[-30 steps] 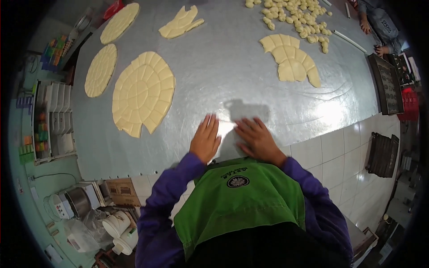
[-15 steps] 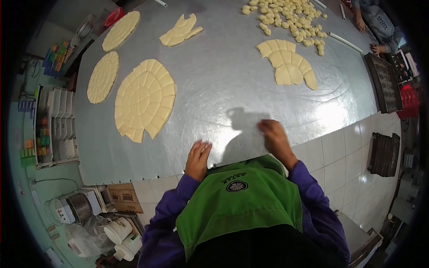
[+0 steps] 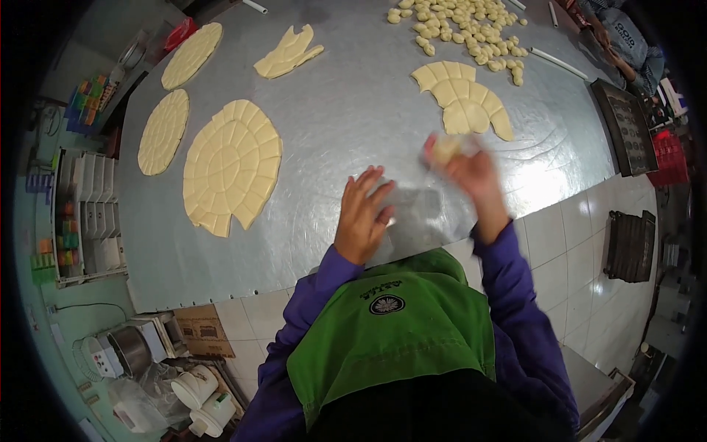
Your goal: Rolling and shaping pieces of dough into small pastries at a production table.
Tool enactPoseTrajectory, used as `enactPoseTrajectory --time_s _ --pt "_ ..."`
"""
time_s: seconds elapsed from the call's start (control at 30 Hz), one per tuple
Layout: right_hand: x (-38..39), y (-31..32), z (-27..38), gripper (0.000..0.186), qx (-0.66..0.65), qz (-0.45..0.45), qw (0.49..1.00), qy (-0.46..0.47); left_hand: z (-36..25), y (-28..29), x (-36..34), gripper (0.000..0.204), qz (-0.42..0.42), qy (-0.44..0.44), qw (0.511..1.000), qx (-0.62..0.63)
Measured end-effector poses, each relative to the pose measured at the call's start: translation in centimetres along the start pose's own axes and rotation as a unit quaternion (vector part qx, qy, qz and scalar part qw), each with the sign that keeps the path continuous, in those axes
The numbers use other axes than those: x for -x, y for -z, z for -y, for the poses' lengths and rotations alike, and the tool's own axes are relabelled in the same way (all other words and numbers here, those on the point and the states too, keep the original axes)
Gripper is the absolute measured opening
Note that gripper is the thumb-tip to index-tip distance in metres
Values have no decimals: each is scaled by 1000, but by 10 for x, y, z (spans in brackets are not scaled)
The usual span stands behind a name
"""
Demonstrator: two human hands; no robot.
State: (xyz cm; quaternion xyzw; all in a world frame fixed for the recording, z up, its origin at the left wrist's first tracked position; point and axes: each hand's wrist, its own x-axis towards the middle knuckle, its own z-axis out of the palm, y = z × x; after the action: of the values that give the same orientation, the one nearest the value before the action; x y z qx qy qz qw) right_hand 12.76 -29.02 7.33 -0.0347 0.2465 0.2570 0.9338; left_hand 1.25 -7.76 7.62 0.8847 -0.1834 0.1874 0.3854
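Note:
My left hand [image 3: 361, 214] is over the near part of the metal table [image 3: 346, 110], fingers stretched and apart, holding nothing. To its right, my right hand [image 3: 475, 175] is smeared by motion. At its fingers shows a small pale-yellow thing [image 3: 446, 149] with a pinkish-red edge, too blurred to name. Just beyond that hand lies a partial sheet of scored dough [image 3: 465, 99]. On the left is a large round sheet of dough [image 3: 234, 163], scored into segments, with a notch in its near edge.
Two round dough sheets [image 3: 163, 132] and an irregular dough piece [image 3: 287, 53] lie farther left. Many small dough balls [image 3: 456, 29] sit at the far right, near a white rod [image 3: 558, 63]. A dark moulded tray [image 3: 622, 127] stands by the right edge. Another person's hand [image 3: 602, 35] is beyond it.
My left hand has moved forward and right, its fingers spreading. My right hand has reached forward toward the partial dough sheet, and a pale-yellow and pinkish thing now shows at its fingers.

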Motion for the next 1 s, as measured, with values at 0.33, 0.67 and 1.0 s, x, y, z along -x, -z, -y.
enactPoseTrajectory --time_s 0.33,0.67,1.0 --pt "-49 31 177 50 821 -422 192 334 36 19 63 29 -69 198 977 36" --pt "-55 48 167 43 515 -246 664 483 41 20 61 28 -138 227 964 8" --pt "12 88 182 34 582 -217 615 486 35 15 31 28 -88 191 977 45"
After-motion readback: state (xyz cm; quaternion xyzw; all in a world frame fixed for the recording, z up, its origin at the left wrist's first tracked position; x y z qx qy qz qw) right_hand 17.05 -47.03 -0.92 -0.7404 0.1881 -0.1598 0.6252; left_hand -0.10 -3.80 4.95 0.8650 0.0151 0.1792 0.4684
